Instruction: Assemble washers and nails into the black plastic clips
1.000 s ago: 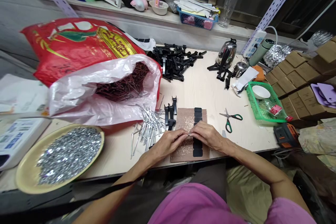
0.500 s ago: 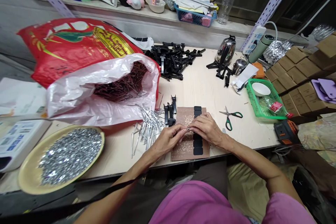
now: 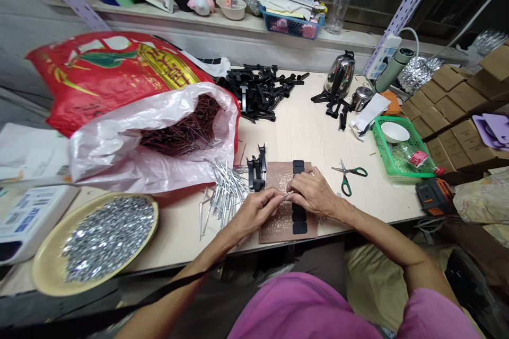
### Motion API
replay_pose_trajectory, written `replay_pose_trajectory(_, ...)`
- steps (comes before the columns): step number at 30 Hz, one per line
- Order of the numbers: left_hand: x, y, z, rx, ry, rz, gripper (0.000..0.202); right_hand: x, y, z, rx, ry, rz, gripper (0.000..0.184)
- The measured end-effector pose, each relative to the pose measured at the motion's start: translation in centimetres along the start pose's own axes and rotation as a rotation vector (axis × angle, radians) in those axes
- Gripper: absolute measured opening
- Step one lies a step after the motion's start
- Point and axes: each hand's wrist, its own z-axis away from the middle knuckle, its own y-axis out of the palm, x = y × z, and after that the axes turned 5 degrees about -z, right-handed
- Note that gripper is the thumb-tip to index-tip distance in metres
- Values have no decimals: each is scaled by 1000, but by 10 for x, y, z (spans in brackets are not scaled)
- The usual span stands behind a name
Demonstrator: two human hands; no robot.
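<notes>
My left hand (image 3: 256, 211) and my right hand (image 3: 314, 190) meet over a brown board (image 3: 278, 222) near the table's front edge. Both pinch a thin silver pin (image 3: 287, 195) between their fingertips. A column of black pads (image 3: 299, 217) runs down the board, partly under my right hand. Just left of the board lie a few black plastic clips (image 3: 256, 169) and a loose heap of silver pins (image 3: 225, 190).
A red sack with a white liner (image 3: 151, 132) holds dark rods. A yellow dish of small metal bits (image 3: 99, 235) sits front left. A pile of black clips (image 3: 260, 90), a kettle (image 3: 341, 77), scissors (image 3: 347, 177), a green basket (image 3: 397, 151) and cardboard boxes (image 3: 457, 127) are around.
Both hands stay joined over the board, pinching the pin; they have shifted slightly away from me. The view has tilted a little.
</notes>
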Motion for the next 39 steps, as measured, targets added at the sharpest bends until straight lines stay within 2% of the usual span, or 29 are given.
replay_pose_trajectory(4,-1,0,0,-8,37,-42,25,-1,0,-1,16,-71,15,52)
replay_pose_trajectory(6,-3,3,1,-19,53,-72,24,-1,2,-2,24,-38,-70,56)
replay_pose_trajectory(8,-5,6,1,-31,44,-73,24,0,1,-3,22,50,-216,61)
replay_pose_trajectory(11,-12,11,0,-58,-56,65,26,5,-4,-1,-69,308,-508,64)
replay_pose_trajectory(14,-21,12,-3,-167,-148,258,28,11,-4,2,-222,603,-777,57)
replay_pose_trajectory(16,-26,12,-6,-266,-157,326,30,17,0,5,-273,704,-963,51)
replay_pose_trajectory(20,-32,19,-13,-461,-137,353,33,26,10,6,-289,725,-1374,52)
replay_pose_trajectory(22,-31,25,-17,-549,-119,375,34,29,13,5,-284,701,-1428,52)
replay_pose_trajectory(25,-32,34,-23,-605,-119,457,34,33,16,4,-325,672,-1353,48)
replay_pose_trajectory(29,-30,37,-25,-559,-130,373,35,27,16,10,-292,637,-1246,38)
replay_pose_trajectory(31,-23,36,-23,-509,-120,222,35,14,11,18,-287,602,-959,31)
replay_pose_trajectory(33,-9,37,-18,-435,-85,17,34,-4,7,27,-280,557,-507,24)
replay_pose_trajectory(35,10,40,-11,-350,-16,-212,33,-24,5,35,-209,494,-87,20)
replay_pose_trajectory(37,30,45,-5,-299,70,-399,35,-42,6,40,-90,395,179,20)
replay_pose_trajectory(39,48,51,1,-272,136,-528,40,-57,10,39,29,279,309,22)
